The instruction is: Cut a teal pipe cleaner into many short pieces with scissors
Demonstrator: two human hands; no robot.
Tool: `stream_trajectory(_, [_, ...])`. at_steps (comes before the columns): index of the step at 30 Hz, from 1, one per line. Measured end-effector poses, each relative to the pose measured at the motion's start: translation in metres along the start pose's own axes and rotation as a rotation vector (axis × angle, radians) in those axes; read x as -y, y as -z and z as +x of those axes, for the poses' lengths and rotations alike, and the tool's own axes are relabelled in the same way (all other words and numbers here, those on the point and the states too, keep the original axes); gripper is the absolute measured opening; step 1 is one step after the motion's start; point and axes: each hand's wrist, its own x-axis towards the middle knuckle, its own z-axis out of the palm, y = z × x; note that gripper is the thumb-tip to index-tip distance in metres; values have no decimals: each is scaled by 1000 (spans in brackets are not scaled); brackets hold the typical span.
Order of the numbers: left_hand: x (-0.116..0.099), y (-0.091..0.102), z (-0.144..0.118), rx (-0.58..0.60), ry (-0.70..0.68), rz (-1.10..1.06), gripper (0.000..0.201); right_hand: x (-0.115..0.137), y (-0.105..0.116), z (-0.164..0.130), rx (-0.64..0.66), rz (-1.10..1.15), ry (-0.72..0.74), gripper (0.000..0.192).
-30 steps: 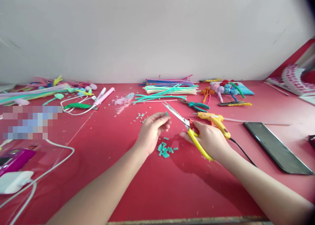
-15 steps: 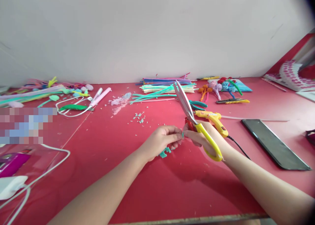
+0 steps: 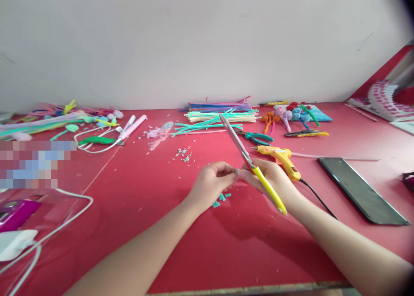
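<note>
Pinched in the fingertips of my left hand [image 3: 213, 181] is a tiny teal piece of pipe cleaner [image 3: 236, 171]. The fingertips of my right hand [image 3: 270, 177] meet it from the other side. A pair of scissors [image 3: 238, 141] with a yellow handle hangs in my right hand, blades tilted up and to the left. Several short teal cut pieces [image 3: 221, 197] lie on the red table [image 3: 181, 244] just below my left hand. Part of the scissors' handle is hidden by my right hand.
Teal pipe cleaners [image 3: 200, 127] lie in bundles at the back. Right of centre are pliers [image 3: 258, 137], a yellow glue gun [image 3: 281, 158] and a phone [image 3: 362, 190]. Trimmings [image 3: 184, 153] sit ahead of my left hand. A pink corded tool [image 3: 132, 127] lies left.
The scissors have turned in my right hand, so the handle now shows edge-on. My left fingers shifted slightly, uncovering more of the cut pieces on the table.
</note>
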Motion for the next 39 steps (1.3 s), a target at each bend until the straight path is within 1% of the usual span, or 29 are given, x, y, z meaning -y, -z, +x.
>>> stream_trajectory(3, [0,7,5,-140,-64,-139,12,-2,2,1,-64,-256,3,29])
stream_trajectory(5, [-1,12,7,-201,-115,-220,11,-2,2,1,-99,-409,4,31])
stream_trajectory(8, [-2,17,10,-235,-184,-324,8,-2,0,0,-129,-545,36,31])
stream_trajectory(11, [-4,20,10,-257,-210,-389,6,-3,-3,1,-139,-613,57,30])
stream_trajectory(15, [-6,21,10,-266,-206,-414,6,-6,-4,1,-146,-653,64,30])
stream_trajectory(21, [-6,22,9,-245,-206,-422,7,-10,-4,2,-169,-669,84,30])
stream_trajectory(26, [-5,23,9,-233,-220,-432,8,-9,-4,2,-160,-691,76,33])
stream_trajectory(39, [-8,21,8,-235,-209,-451,9,-9,-5,0,-134,-648,86,34])
